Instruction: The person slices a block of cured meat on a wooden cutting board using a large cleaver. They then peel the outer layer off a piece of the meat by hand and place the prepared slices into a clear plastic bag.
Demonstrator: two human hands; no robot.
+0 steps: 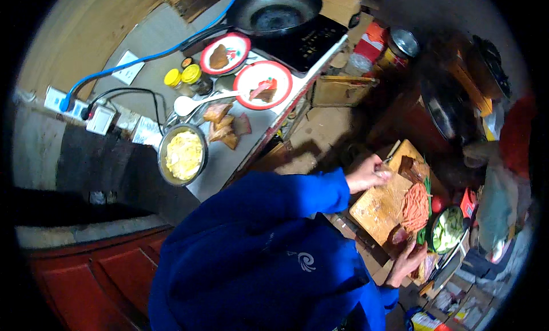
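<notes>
My left hand (369,175) is over the upper left edge of a wooden cutting board (375,211), fingers curled together; whether something small is pinched in them is unclear. At the board's lower end, my right hand (406,262) has its fingers apart beside a reddish piece of meat (399,235). Orange shredded food strips (416,207) lie in a pile on the board's right side. Above them is a dark brown chunk of cured meat (413,169). Long green stalks (427,189) run along the pile, and a bowl of sliced green vegetable (447,229) stands to the right.
On the counter at upper left are a wok (274,13), an induction cooker (306,46), two red-rimmed plates (283,73) (242,43) with meat, yellow-lidded jars (191,73), a white ladle (184,105), meat chunks (221,127) and a pot of yellow food (184,155). A blue cable (154,55) crosses behind.
</notes>
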